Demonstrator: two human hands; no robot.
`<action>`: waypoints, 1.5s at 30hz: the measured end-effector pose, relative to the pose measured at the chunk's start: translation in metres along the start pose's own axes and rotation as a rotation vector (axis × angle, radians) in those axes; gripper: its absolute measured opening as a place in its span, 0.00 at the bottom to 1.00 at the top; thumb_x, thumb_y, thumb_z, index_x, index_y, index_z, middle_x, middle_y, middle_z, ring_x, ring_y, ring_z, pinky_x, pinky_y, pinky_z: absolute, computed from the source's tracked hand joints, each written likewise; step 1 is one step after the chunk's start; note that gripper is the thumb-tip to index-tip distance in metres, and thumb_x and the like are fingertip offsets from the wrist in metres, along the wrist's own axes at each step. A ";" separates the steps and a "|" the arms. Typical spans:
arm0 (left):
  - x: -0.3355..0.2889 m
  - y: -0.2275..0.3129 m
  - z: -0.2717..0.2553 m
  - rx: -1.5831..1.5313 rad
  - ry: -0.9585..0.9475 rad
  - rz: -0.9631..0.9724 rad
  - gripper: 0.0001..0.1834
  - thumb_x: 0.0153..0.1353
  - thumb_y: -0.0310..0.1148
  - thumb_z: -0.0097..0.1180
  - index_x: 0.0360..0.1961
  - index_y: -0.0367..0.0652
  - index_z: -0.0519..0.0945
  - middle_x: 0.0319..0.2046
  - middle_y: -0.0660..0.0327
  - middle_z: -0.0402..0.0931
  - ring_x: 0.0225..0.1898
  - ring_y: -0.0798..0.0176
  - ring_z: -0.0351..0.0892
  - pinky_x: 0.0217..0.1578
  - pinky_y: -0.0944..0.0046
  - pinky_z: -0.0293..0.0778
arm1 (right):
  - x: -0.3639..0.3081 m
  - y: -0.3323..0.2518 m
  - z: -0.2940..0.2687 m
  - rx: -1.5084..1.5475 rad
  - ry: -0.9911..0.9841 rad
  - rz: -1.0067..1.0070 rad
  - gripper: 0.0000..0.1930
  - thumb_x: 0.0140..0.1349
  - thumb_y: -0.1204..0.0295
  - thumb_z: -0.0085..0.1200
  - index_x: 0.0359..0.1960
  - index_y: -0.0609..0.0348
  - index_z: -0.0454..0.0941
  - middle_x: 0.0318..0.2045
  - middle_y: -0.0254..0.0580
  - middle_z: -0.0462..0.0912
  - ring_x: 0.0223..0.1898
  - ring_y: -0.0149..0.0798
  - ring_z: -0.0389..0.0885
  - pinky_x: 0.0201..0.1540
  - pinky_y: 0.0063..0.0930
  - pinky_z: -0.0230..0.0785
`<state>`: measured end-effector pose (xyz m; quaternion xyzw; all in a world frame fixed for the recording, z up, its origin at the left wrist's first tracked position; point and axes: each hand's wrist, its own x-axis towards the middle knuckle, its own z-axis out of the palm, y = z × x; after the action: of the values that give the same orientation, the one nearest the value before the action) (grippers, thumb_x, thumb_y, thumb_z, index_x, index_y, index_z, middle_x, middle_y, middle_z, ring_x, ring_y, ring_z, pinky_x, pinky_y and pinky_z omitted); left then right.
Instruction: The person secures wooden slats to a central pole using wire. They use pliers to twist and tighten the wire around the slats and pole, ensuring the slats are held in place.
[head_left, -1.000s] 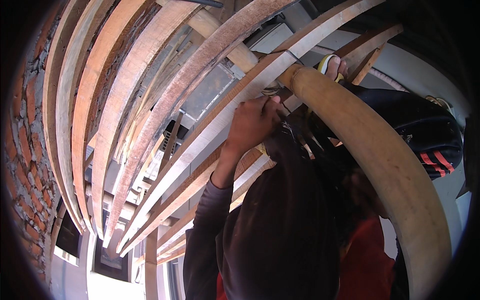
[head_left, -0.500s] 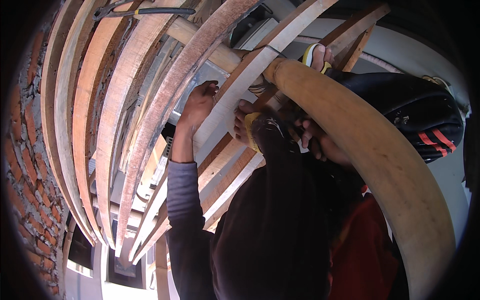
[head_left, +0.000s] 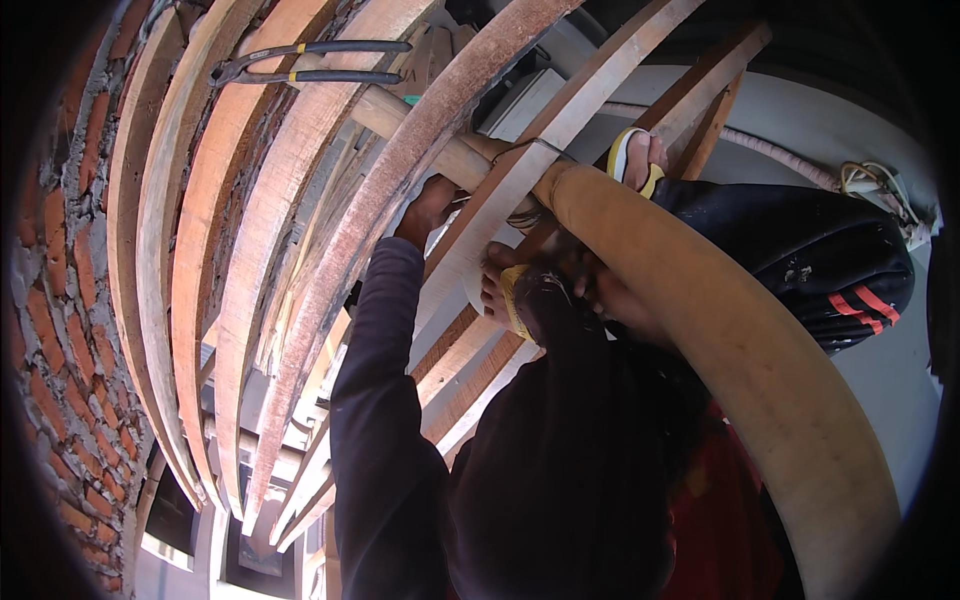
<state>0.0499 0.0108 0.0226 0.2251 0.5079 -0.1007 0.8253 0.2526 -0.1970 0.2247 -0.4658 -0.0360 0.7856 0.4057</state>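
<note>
My left hand point(head_left: 430, 207) is closed beside a squared wooden beam point(head_left: 560, 110), its fingers partly hidden and seemingly pinching a thin wire. A dark wire loop point(head_left: 545, 145) passes over that beam near the end of a thick bamboo pole point(head_left: 720, 300). Under the pole, in shadow, my right hand point(head_left: 615, 295) has its fingers curled; what they hold cannot be made out. Between the hands lies a joint of beam and round pole point(head_left: 460, 165), with wire turns point(head_left: 525, 215) around it.
Tower pincers point(head_left: 330, 76) lie across several parallel beams point(head_left: 285, 150) at upper left. A rough brick wall point(head_left: 65, 340) runs along the left. My feet, in yellow-edged sandals point(head_left: 617, 155), rest among the beams. Coiled cable point(head_left: 870, 180) hangs at the right.
My left hand has moved from above the beam's near side to a spot lower behind it, by the round pole. The wire loop now stands higher off the beam. The view has shifted slightly.
</note>
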 end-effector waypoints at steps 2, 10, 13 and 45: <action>0.009 -0.018 -0.024 -0.064 -0.034 0.041 0.21 0.64 0.43 0.51 0.54 0.42 0.72 0.47 0.59 0.75 0.45 0.66 0.75 0.41 0.64 0.73 | 0.005 -0.020 0.033 -0.155 0.144 0.125 0.26 0.67 0.53 0.38 0.49 0.68 0.67 0.37 0.50 0.78 0.32 0.40 0.80 0.30 0.25 0.71; 0.056 -0.016 0.019 -0.120 -0.247 0.203 0.21 0.64 0.45 0.54 0.53 0.48 0.73 0.41 0.63 0.79 0.35 0.70 0.79 0.31 0.68 0.76 | 0.005 0.023 -0.004 -0.119 0.420 -0.017 0.22 0.66 0.55 0.40 0.48 0.63 0.68 0.31 0.48 0.77 0.29 0.38 0.76 0.34 0.29 0.70; 0.064 -0.022 0.007 -0.221 -0.262 0.256 0.21 0.63 0.46 0.54 0.53 0.47 0.73 0.43 0.62 0.79 0.38 0.68 0.80 0.34 0.66 0.78 | 0.016 0.032 0.005 -0.234 0.555 -0.034 0.23 0.64 0.54 0.42 0.49 0.62 0.69 0.34 0.48 0.77 0.32 0.40 0.75 0.38 0.32 0.68; -0.108 0.023 0.032 1.164 0.408 0.440 0.12 0.57 0.38 0.54 0.35 0.44 0.84 0.34 0.51 0.82 0.38 0.48 0.82 0.42 0.54 0.76 | 0.061 0.048 0.024 -1.464 0.702 -0.287 0.11 0.59 0.64 0.52 0.40 0.55 0.74 0.32 0.46 0.78 0.38 0.47 0.78 0.43 0.40 0.69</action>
<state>0.0345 0.0089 0.1363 0.7483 0.4590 -0.1430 0.4570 0.1907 -0.1802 0.1747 -0.8216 -0.4694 0.3125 0.0834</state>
